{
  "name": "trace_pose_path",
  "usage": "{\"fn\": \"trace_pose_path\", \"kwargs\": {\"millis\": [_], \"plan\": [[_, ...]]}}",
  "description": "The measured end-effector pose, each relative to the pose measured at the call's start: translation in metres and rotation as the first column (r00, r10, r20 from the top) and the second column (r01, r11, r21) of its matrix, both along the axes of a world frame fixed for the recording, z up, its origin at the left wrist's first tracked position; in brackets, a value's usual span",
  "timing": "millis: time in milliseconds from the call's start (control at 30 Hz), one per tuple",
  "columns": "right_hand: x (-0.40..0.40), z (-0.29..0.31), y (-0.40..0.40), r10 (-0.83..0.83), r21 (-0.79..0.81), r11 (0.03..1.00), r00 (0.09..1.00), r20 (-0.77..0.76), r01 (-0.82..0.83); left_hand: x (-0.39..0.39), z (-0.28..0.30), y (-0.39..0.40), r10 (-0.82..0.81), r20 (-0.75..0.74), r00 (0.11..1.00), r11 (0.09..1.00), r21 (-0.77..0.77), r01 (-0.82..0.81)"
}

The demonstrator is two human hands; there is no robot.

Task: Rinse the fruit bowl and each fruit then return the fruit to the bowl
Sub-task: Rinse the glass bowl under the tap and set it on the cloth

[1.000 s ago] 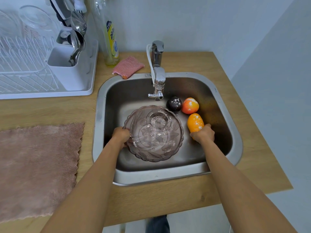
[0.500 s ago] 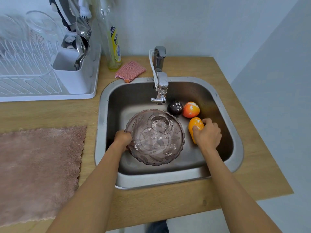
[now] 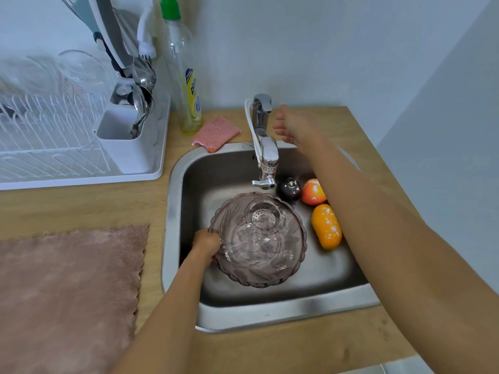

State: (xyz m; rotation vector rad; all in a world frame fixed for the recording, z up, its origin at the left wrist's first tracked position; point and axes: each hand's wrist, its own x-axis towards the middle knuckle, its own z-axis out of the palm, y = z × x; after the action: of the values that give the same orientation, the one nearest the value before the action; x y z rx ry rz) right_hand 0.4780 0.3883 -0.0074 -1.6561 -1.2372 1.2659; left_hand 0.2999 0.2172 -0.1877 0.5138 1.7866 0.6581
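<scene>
A clear purple-tinted fruit bowl [image 3: 259, 241] sits in the steel sink [image 3: 172, 211], under the tap spout. My left hand [image 3: 206, 245] grips its left rim. Three fruits lie on the sink floor right of the bowl: a dark plum [image 3: 290, 188], a red-orange fruit [image 3: 312, 191] and an elongated orange fruit [image 3: 326, 226], all speckled white. My right hand [image 3: 287, 125] is raised beside the tap handle [image 3: 262, 103], fingers spread, holding nothing. No water is seen running.
A pink sponge [image 3: 216, 133] and a dish soap bottle [image 3: 186, 76] stand behind the sink on the left. A white drying rack [image 3: 81, 141] with cutlery fills the back left. A pink towel [image 3: 67, 292] lies on the wooden counter at the left.
My right hand let go of the elongated orange fruit and rose from the sink up to the tap handle. The left hand stays on the bowl's rim.
</scene>
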Motion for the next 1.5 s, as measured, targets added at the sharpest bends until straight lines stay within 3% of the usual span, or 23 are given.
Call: {"fn": "trace_pose_path", "kwargs": {"millis": [200,333,667,1333,1400,1500], "plan": [[-0.026,0.011,0.010,-0.028,-0.089,0.996,0.915,-0.402,-0.008,0.004,0.005,-0.001,0.018,0.002,1.000,1.000,0.025,-0.018],[-0.029,0.010,0.018,-0.139,-0.135,0.988,0.825,-0.547,0.076,0.004,0.003,-0.001,0.032,-0.002,0.999,0.999,0.033,-0.032],[-0.036,0.023,0.034,-0.216,-0.063,0.974,0.820,-0.530,0.216,0.003,-0.004,0.000,0.029,0.004,1.000,0.999,0.030,-0.029],[-0.026,0.032,0.031,-0.173,-0.082,0.985,0.854,-0.491,0.153,0.003,-0.003,0.002,0.012,-0.029,1.000,1.000,-0.020,-0.012],[-0.019,0.029,0.018,-0.196,-0.032,0.979,0.873,-0.445,0.204,0.003,-0.003,0.002,0.015,-0.022,1.000,1.000,-0.020,-0.015],[-0.005,0.005,-0.010,-0.165,0.012,0.985,0.960,-0.224,0.172,0.001,-0.007,0.003,0.017,-0.027,0.999,1.000,-0.015,-0.017]]}}
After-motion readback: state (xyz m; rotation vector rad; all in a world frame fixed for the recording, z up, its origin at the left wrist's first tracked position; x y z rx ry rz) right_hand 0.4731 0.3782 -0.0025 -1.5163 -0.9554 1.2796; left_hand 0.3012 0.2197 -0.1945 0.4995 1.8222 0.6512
